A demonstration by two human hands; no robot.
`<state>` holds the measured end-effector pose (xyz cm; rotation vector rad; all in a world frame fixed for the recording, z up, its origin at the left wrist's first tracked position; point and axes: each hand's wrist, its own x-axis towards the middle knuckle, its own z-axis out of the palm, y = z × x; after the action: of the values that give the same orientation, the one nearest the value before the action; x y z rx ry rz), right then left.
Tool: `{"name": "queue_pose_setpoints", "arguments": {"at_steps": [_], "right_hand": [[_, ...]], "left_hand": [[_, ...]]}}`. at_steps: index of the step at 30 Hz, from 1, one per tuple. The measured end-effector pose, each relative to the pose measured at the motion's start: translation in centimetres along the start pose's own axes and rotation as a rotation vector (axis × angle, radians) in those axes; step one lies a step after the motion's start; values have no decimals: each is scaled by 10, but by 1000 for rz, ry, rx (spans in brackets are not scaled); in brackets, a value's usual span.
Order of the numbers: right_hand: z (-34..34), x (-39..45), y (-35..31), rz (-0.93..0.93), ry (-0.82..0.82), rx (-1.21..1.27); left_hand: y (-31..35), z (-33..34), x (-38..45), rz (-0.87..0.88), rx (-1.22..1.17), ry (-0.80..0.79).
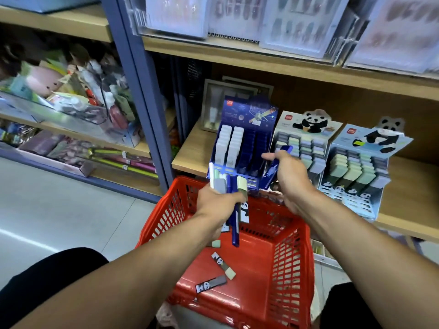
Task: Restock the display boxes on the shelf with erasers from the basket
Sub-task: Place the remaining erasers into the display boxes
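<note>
Head view: a blue eraser is gripped by the right hand near the half-filled blue display box at the shelf edge, a bundle of erasers is clutched in the left hand, and three are left in the basket.

We see two bare forearms reaching in from the lower edge, no sleeves, watch, bracelet or rings visible on either. Our left hand and right hand are ungloved. Black fabric, apparently dark trousers, covers the left knee at lower left and the right knee at lower right. The cloth looks plain, with no pattern or marking that we can make out.
</note>
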<state>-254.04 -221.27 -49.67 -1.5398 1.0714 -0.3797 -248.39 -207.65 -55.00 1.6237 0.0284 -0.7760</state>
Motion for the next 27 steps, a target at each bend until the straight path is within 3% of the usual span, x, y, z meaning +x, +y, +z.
{"name": "queue_pose_setpoints", "arguments": {"at_steps": [6,9,19,27], "right_hand": [[-10,9,0,-521,-99,-537],[-13,15,1,-684,-94,-702],[2,21,17,-817,-160,-795],[3,38,17,-910,62,-848]], "left_hand": [[-14,-12,10,183,365,1],[-17,-14,9,272,517,-4],[-31,-20,15,326,683,-44],[-29,-19,16,343,723,-59]]}}
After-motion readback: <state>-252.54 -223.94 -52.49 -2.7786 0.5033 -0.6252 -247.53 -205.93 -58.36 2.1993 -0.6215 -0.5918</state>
